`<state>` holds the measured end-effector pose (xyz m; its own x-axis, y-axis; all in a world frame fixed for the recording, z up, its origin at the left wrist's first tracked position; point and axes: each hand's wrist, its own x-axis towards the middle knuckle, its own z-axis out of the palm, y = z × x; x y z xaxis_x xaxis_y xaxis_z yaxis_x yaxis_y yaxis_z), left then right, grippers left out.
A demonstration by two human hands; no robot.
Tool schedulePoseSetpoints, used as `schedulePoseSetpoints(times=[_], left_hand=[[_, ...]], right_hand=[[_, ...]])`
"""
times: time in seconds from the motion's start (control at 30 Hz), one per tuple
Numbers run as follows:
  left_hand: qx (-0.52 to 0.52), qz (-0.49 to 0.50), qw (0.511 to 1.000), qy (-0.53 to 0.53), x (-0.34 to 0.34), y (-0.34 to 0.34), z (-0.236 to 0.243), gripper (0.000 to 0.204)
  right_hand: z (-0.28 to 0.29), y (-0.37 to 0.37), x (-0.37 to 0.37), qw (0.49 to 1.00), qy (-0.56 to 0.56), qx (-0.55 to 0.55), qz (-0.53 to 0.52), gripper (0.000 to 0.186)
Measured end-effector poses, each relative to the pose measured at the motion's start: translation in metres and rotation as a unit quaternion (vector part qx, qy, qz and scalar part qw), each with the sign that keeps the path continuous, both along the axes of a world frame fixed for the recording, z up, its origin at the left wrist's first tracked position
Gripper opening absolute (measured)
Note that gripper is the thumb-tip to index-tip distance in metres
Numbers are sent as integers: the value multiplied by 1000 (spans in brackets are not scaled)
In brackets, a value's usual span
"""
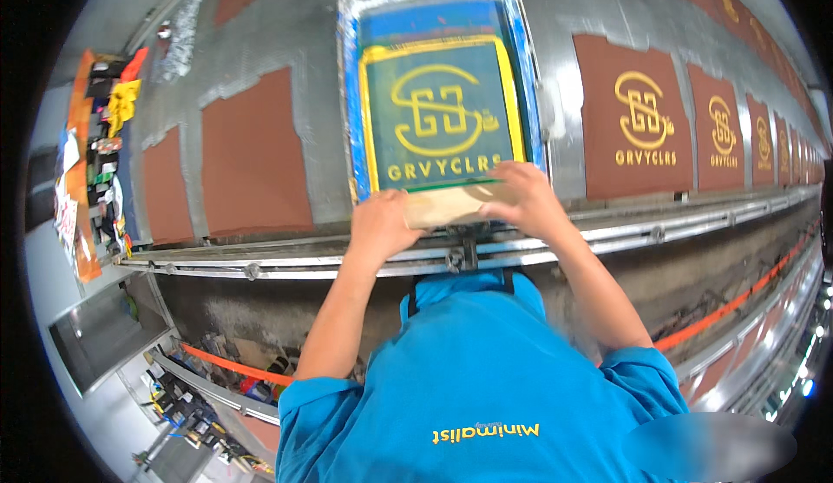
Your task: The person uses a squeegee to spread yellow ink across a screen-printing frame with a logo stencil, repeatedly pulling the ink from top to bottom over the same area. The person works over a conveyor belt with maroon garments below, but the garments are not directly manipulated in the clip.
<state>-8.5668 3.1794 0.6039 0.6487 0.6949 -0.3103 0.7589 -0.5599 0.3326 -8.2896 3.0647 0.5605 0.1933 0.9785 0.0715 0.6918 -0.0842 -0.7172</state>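
Note:
Both of my hands grip a wooden-handled squeegee (455, 205) with a green blade edge, at the near end of a printing screen (353, 136). My left hand (382, 225) is closed on the handle's left end. My right hand (528, 202) holds its right end, thumb on the near side and fingers over the top. The blade rests at the bottom of the screen's mesh, just below a yellow emblem and lettering (436, 110). Yellow ink lines the mesh's edges, and blue tape covers parts of the frame.
Plain brown fabric pieces (254, 157) lie on the grey table to the left. To the right, a row of brown pieces (638, 118) carries yellow prints. A metal rail (330, 268) runs along the near table edge. Cluttered shelving (87, 166) stands far left.

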Motion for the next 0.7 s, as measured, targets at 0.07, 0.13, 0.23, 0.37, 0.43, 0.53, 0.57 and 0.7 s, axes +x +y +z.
schedulePoseSetpoints(times=[0.07,0.13,0.23,0.37,0.43,0.53,0.57,0.7], left_hand=[[43,-50,994,-85,0,-2,-6,45],[24,-35,994,-100,10,-14,-9,41],[25,-25,993,-109,27,-24,-18,31],[64,-39,985,-152,-3,-30,-28,28],[69,-51,975,-206,-15,-26,-20,28],[102,-48,974,-199,-40,-11,-1,30],[112,-51,973,-194,-57,6,-2,31],[168,-71,971,-157,-158,93,-9,47]], right_hand=[[-17,28,39,993,59,5,-98,55],[-48,58,86,973,-36,79,-213,47],[-99,96,132,889,320,-10,-328,52],[-107,112,134,902,285,-41,-320,48],[-86,117,141,913,237,100,-316,41],[-33,122,102,929,214,58,-297,42],[-32,134,74,932,202,69,-294,42],[-38,192,-63,940,186,90,-273,42]])
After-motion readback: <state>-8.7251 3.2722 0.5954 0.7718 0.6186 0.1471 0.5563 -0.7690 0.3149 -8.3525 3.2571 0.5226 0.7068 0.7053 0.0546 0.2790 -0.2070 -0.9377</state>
